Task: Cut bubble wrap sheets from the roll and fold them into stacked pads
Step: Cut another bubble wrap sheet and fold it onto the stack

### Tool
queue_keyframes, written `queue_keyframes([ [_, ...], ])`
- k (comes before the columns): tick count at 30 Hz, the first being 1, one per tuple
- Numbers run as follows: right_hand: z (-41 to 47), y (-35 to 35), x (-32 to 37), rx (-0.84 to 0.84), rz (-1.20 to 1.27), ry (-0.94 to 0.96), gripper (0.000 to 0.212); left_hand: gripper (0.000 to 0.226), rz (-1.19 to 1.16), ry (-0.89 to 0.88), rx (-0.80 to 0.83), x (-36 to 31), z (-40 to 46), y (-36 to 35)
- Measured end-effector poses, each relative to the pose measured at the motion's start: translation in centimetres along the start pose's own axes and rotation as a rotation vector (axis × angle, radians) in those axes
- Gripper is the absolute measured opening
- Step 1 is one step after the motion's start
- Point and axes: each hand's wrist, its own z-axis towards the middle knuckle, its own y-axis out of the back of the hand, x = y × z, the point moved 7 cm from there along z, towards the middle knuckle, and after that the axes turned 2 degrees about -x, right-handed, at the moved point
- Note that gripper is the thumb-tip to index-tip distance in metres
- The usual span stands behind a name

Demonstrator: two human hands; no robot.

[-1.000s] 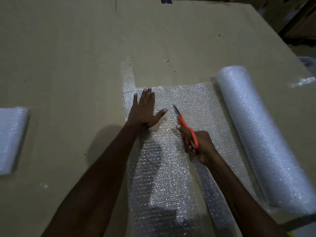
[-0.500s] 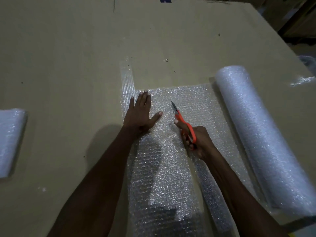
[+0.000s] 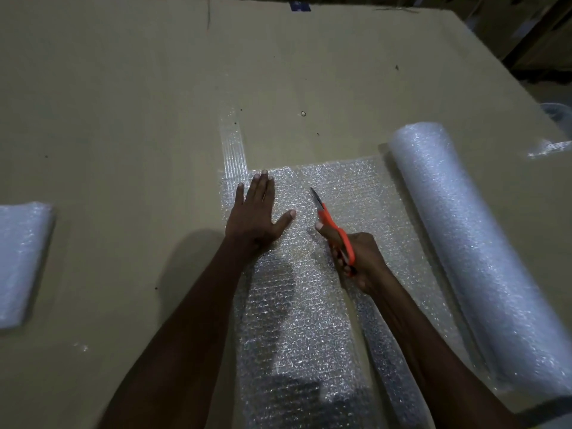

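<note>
The right hand (image 3: 360, 261) has its grip curled round the orange scissors (image 3: 335, 230), blades nearly closed partway through cutting the bubble wrap sheet (image 3: 349, 193). Just left, the left hand (image 3: 253, 218) presses flat. Next: cut toward the far edge; the roll (image 3: 464, 236) lies right

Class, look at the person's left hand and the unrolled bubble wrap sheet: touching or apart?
Touching. The head view shows the left hand lying flat, fingers spread, on the bubble wrap sheet, with no gap visible beneath the palm.
</note>
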Motion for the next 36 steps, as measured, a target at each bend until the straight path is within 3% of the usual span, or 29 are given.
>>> queue_keyframes([
  [36, 1.5, -1.7, 1.8, 0.003, -0.054, 0.023, 0.045, 0.097, 0.010, 0.008, -0.013, 0.1, -1.2, -0.3],
])
